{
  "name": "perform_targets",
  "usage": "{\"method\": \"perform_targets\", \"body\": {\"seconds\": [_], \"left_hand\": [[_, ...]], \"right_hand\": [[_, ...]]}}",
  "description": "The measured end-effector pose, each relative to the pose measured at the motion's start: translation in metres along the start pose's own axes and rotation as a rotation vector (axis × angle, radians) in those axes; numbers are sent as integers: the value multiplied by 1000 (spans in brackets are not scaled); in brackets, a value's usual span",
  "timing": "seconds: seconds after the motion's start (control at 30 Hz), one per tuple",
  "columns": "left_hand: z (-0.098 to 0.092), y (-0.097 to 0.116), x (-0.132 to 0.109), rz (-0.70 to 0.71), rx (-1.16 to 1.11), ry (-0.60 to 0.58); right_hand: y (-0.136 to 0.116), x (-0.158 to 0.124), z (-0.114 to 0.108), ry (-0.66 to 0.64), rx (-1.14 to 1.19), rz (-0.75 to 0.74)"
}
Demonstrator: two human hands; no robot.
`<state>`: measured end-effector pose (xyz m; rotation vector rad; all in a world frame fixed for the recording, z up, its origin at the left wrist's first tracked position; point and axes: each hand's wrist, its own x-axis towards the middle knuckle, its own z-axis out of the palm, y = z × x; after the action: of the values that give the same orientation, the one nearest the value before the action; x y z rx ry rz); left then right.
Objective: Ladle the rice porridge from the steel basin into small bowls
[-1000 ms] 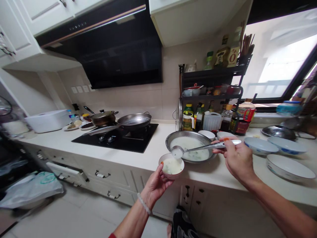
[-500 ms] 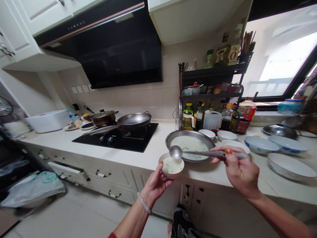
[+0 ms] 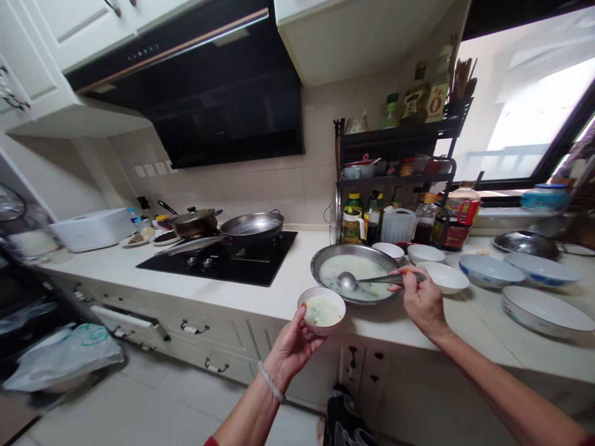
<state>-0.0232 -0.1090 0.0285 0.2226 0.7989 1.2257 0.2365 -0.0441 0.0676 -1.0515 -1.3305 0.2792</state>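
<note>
My left hand (image 3: 297, 344) holds a small bowl (image 3: 321, 328) in front of the counter edge, thumb on its rim. Pale soup with green bits lies in the bowl. My right hand (image 3: 422, 303) is closed around the handle of a metal ladle (image 3: 346, 282). The ladle's head is over the large metal basin (image 3: 318, 282), at the surface of the pale soup inside. The basin stands on the counter just behind the small bowl.
White bowls (image 3: 445, 279) and blue-white bowls (image 3: 490, 272) stand right of the basin. A black rack (image 3: 395, 179) with bottles rises behind it. To the left, a stove (image 3: 251, 266) carries a pan (image 3: 251, 229) and a lidded pot (image 3: 195, 223).
My right hand has moved left and slightly down with the ladle. The ladle's head has gone from above the small bowl to over the basin. My left hand has barely moved.
</note>
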Motion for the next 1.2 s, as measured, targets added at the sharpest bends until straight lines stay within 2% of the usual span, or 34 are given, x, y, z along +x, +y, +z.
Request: {"method": "perform_targets", "body": {"seconds": [0.13, 0.27, 0.43, 0.83, 1.03, 1.2], "left_hand": [[0, 1, 0, -1, 6, 1], [0, 0, 0, -2, 11, 4], [1, 0, 0, -2, 6, -1], [2, 0, -2, -5, 18, 10], [2, 0, -2, 1, 20, 14], [3, 0, -3, 1, 6, 16]], "right_hand": [[7, 0, 2, -4, 52, 99], [12, 11, -1, 73, 135, 255], [15, 23, -7, 152, 175, 341], [9, 31, -10, 223, 229, 368], [-12, 39, -14, 257, 287, 338], [-40, 35, -15, 190, 337, 309]]}}
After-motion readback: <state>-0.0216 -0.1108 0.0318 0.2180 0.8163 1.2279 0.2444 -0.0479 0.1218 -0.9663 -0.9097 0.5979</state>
